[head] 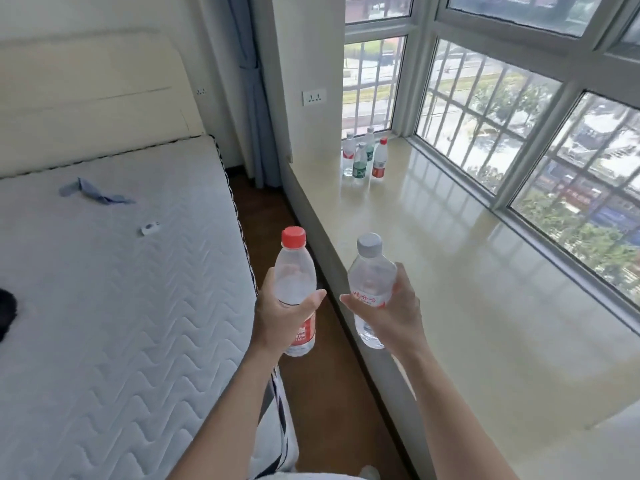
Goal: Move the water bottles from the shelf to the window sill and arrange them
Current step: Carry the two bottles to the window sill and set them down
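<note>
The left hand (pixel 281 320) clamps its grip on a red-capped water bottle (pixel 296 271), the right hand (pixel 398 317) on a grey-capped water bottle (pixel 371 275). At twelve o'clock, four bottles (pixel 363 161) stand on the window sill (pixel 450 254).

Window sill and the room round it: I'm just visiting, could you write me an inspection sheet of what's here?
Surface: window sill, pale and glossy, reflecting the window.
Job's things: four bottles stand upright in a cluster at the sill's far end; red-capped bottle and grey-capped bottle are in the air, not yet set down.
Clutter: blue cloth, small white item and a dark object on the mattress.
Hands: left hand grips the red-capped bottle; right hand grips the grey-capped bottle.
Cables: nothing seen.
Surroundings: barred window, curtain, wall socket, wood floor.
</note>
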